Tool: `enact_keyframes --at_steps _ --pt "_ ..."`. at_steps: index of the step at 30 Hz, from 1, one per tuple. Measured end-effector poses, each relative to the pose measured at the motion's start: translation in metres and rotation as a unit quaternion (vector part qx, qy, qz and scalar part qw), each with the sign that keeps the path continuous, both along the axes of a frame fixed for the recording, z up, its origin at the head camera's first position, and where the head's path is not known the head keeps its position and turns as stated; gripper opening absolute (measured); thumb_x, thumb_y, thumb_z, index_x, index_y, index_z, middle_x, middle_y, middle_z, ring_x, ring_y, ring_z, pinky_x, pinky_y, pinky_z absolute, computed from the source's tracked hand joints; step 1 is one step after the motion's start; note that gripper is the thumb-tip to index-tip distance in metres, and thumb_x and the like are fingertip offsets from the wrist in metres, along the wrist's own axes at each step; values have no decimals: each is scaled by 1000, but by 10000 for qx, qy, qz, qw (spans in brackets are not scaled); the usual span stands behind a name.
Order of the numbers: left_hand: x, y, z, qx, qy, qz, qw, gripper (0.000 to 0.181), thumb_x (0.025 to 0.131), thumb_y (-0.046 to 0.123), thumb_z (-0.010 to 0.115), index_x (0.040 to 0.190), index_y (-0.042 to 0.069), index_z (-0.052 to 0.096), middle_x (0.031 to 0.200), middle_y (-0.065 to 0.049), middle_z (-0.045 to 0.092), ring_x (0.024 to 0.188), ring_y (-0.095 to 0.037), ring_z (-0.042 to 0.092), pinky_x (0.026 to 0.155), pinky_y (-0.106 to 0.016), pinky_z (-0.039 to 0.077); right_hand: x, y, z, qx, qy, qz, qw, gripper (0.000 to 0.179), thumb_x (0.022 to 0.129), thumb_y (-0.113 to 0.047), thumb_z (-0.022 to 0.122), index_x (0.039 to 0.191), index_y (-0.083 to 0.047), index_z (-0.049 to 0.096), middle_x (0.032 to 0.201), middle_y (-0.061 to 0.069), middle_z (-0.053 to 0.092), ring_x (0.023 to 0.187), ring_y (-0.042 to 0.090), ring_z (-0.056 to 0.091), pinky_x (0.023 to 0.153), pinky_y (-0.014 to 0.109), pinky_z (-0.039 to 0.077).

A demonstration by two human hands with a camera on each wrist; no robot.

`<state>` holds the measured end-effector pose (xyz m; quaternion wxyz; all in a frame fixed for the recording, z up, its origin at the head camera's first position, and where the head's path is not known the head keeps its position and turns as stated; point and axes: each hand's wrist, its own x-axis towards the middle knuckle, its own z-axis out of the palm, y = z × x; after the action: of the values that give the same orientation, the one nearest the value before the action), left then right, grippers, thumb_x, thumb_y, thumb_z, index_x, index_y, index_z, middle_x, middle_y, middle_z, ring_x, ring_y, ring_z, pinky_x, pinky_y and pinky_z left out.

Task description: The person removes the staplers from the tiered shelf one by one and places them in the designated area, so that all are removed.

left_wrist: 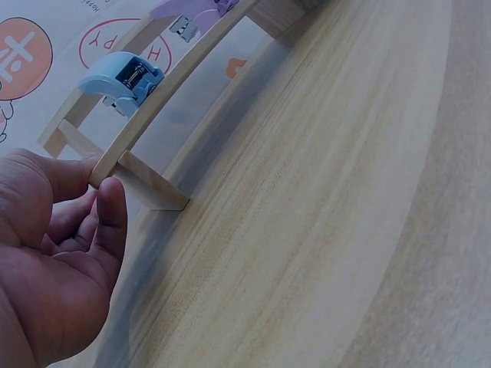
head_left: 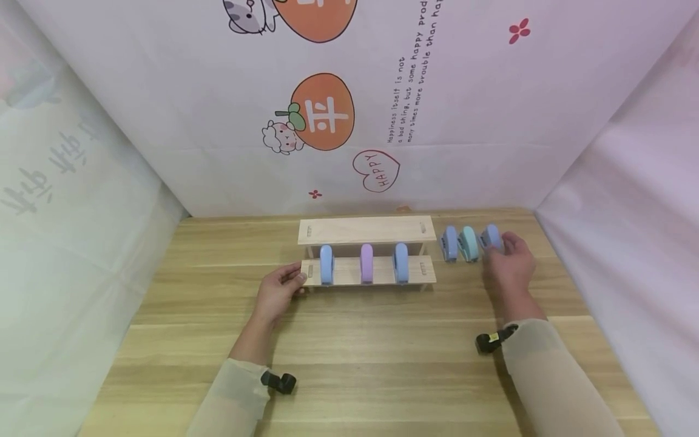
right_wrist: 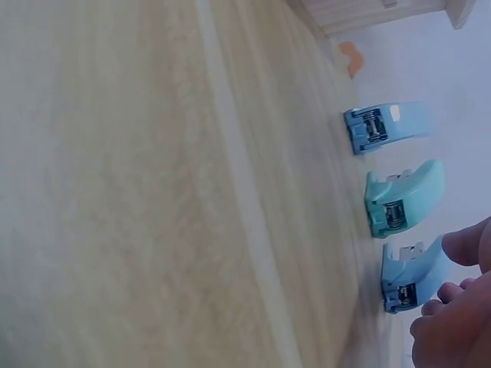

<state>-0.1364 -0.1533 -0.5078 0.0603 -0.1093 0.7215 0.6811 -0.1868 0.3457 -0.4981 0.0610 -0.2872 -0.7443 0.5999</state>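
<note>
My left hand (head_left: 275,294) pinches the left end of the low wooden step rack (head_left: 346,270), thumb on top and fingers beneath. Across the rack's front step stand a blue mini stapler (head_left: 326,265), a purple one (head_left: 366,264) and another blue one (head_left: 401,264). To the right of the rack, my right hand (head_left: 512,261) holds a blue mini stapler (right_wrist: 414,277) low over the table, thumb at its top and fingers curled along its side. Beside it stand a mint-green stapler (right_wrist: 406,201) and a blue-violet stapler (head_left: 449,244) in a row.
The rack's raised back step (head_left: 366,230) bears nothing. Under everything lies a wood-grain table (head_left: 360,358). White printed cloth (head_left: 464,121) rises along the table's back edge, with more white cloth on both sides.
</note>
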Motion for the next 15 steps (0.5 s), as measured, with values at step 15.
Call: enact_keyframes --at_steps 15 --pt "0 0 0 -33 8 9 10000 42 98 9 72 138 1 62 129 -14 67 106 -23 66 83 -29 64 7 -5 9 484 185 12 9987 66 104 -22 62 163 -21 32 168 0 30 153 14 28 126 30 28"
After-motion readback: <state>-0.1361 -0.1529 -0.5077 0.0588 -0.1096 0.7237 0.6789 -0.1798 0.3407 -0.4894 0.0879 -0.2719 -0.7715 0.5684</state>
